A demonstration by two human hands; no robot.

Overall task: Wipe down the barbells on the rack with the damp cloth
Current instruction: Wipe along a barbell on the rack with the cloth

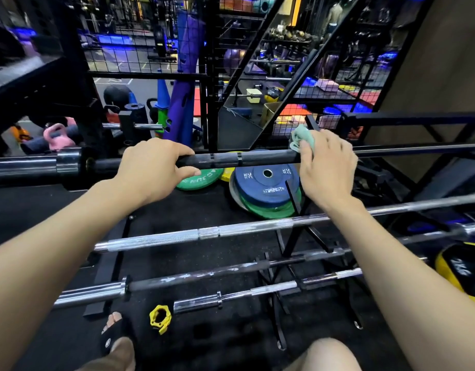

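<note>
A black barbell [241,158] lies across the top of the rack, running left to right. My left hand [153,167] is wrapped over its shaft left of centre. My right hand [327,167] presses a pale green cloth [303,139] onto the same bar further right; the cloth sticks out above my fingers. Below it a silver barbell [193,235] rests on the rack, then a dark worn barbell [204,277], and lowest a short chrome bar [257,291].
Blue and green weight plates [266,188] lean on the floor behind the rack's black upright [292,194]. A yellow collar clamp [160,318] lies on the black floor by my sandalled foot [114,333]. A yellow ball [461,271] sits at right. Wire mesh fencing [140,49] stands behind.
</note>
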